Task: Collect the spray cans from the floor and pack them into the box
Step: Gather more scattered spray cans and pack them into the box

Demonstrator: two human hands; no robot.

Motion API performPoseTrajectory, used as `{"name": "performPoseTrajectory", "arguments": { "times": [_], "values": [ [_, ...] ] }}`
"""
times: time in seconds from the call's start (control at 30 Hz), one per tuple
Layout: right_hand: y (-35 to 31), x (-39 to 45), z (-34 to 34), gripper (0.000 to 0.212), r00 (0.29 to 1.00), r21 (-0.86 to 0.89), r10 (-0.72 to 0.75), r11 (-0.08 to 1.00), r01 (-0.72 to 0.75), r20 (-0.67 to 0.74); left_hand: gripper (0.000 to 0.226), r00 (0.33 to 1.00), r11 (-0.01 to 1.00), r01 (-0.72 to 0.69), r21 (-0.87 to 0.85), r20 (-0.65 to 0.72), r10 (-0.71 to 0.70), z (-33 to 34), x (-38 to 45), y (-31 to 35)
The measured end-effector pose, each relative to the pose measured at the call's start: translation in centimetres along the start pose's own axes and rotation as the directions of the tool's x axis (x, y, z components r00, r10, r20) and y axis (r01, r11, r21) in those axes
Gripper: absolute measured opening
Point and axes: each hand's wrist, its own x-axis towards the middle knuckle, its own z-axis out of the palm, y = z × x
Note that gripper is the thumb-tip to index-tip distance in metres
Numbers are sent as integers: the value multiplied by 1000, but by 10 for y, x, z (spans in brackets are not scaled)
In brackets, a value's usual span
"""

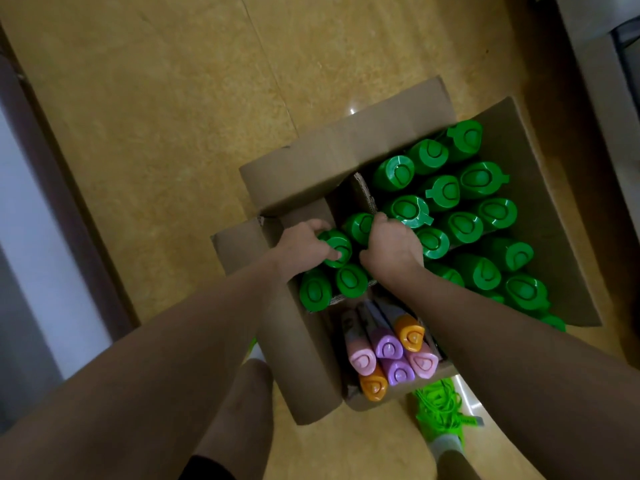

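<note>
Head view: we have both hands down in the box [540, 188]. Left hand [301, 247] curls round the cap of a green can [337, 249], which stands upright, long axis vertical, directly under the fingers. Right hand [391, 244] is just beside it, fingers curled among neighbouring cans [450, 216]; whether it grips one, we cannot tell. Seating the can means pushing straight down.
</note>
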Motion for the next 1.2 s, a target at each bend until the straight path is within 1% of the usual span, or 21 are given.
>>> {"name": "performPoseTrajectory", "arguments": {
  "times": [0.03, 0.07, 0.1, 0.13, 0.17, 0.23, 0.27, 0.37, 0.47, 0.6, 0.7, 0.8, 0.9, 1.03, 1.2],
  "values": [
    [-3, 1, 1, 73, 999, -52, -40, 998, 41, 15, 67, 1000, 999, 5, -54, 1, -5, 2, -1, -3],
    [-5, 2, 3, 83, 996, -102, -81, 991, 84, 27, 71, 1000, 996, -1, -86, 0, 1, 5, -2, -5],
    [-7, 5, 4, 86, 992, -143, -117, 982, 121, 40, 75, 1000, 995, -12, -94, -5, 12, 8, -2, -7],
    [-8, 7, 5, 80, 989, -162, -143, 975, 149, 49, 77, 1000, 993, -25, -113, -17, 23, 11, -1, -9],
    [-8, 10, 5, 70, 985, -161, -166, 972, 172, 48, 78, 999, 990, -25, -141, -32, 21, 14, -1, -11],
    [-8, 14, 2, 50, 979, -144, -202, 968, 204, 30, 76, 998, 981, -27, -191, -59, 16, 18, -1, -11],
    [-10, 14, 0, 45, 979, -143, -204, 968, 206, 30, 75, 998, 977, -25, -210, -65, 11, 19, 0, -10],
    [-16, 14, -7, 42, 978, -171, -201, 963, 207, 53, 69, 997, 957, 8, -291, -71, -30, 21, 1, -7],
    [-20, 15, -8, 43, 983, -186, -171, 966, 182, 74, 72, 996, 931, 27, -365, -72, -57, 26, 3, -8],
    [-16, 14, -4, 49, 983, -180, -168, 967, 179, 73, 73, 999, 946, 22, -322, -30, -33, 25, -1, -9],
    [-14, 12, -1, 54, 982, -126, -174, 975, 182, 74, 78, 999, 952, 33, -303, -9, -37, 19, -2, -5],
    [-9, 8, -1, 65, 985, -65, -160, 984, 165, 71, 79, 998, 962, 34, -269, -42, -47, 18, -2, -3],
    [-3, 6, -3, 70, 985, -21, -162, 986, 164, 65, 80, 995, 966, 35, -256, -84, -58, 19, -4, -2],
    [4, 1, -1, 81, 986, -3, -158, 987, 158, 48, 95, 992, 952, 46, -304, -95, -78, 24, -9, -4],
    [3, -10, -1, 88, 988, 0, -150, 989, 150, 23, 92, 990, 963, 35, -267, -120, -69, 21, -21, -1]
  ]
}}
